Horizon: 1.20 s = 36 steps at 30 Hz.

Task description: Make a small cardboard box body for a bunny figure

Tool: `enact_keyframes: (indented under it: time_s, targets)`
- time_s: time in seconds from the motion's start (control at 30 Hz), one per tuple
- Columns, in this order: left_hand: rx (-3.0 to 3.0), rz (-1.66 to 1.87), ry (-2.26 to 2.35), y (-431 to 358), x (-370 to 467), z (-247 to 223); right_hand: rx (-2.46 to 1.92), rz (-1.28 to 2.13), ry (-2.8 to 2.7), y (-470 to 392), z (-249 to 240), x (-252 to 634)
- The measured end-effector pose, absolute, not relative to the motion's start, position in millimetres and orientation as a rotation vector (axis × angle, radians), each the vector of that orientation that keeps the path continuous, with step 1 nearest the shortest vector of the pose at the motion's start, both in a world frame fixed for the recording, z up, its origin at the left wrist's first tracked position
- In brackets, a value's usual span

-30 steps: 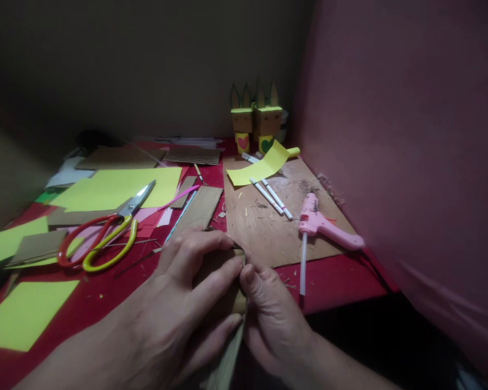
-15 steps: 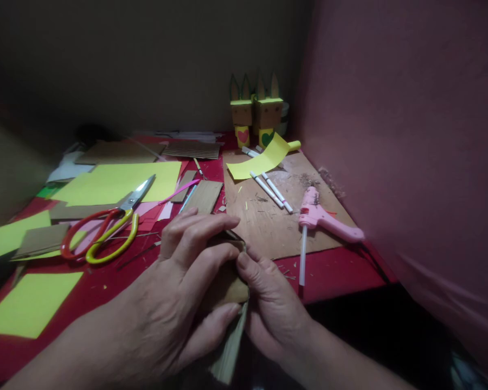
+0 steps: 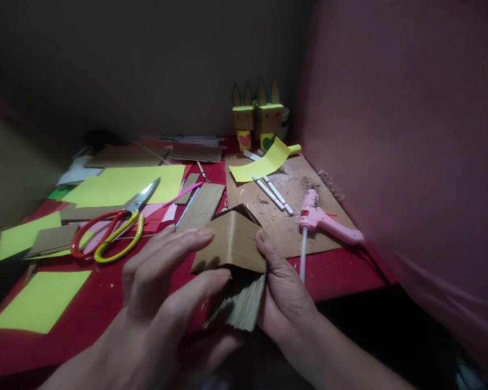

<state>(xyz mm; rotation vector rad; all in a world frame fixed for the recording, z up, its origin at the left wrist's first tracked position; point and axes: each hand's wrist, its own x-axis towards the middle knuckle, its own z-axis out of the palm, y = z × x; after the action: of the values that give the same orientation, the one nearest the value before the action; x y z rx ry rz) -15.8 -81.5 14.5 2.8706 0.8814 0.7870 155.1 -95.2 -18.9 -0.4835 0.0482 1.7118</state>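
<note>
A brown cardboard piece, bent along a middle crease like a small roof, is held up over the near edge of the table. Its corrugated lower part hangs down towards me. My right hand grips its right side, the thumb pressed on the edge and the other fingers hidden behind. My left hand is at the left side with its fingers spread. Two of its fingertips lie on or close against the cardboard, and its blurred thumb is apart below.
Red-and-yellow-handled scissors lie on yellow paper to the left. A pink glue gun and white markers rest on a brown board on the red table. Two cardboard figures stand behind.
My left hand has loosened from the cardboard and drawn back left, fingers spreading. The cardboard has turned, so its creased top faces me. My right hand still holds its right side.
</note>
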Motion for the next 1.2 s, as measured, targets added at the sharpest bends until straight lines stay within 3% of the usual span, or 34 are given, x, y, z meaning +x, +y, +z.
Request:
enact_keyframes:
  time_s: [0.1,0.7,1.2]
  targets:
    - [2.779,0.912,0.878,-78,-11,11,-0.491,1.700,0.086,-95,-22,153]
    - [2.932,0.631,0.774,-54,-16,13,-0.441,1.701,-0.062,-101,-29,152]
    - [2.924,0.673,0.563,-47,-11,5,-0.345,1.687,-0.174,-104,-27,151]
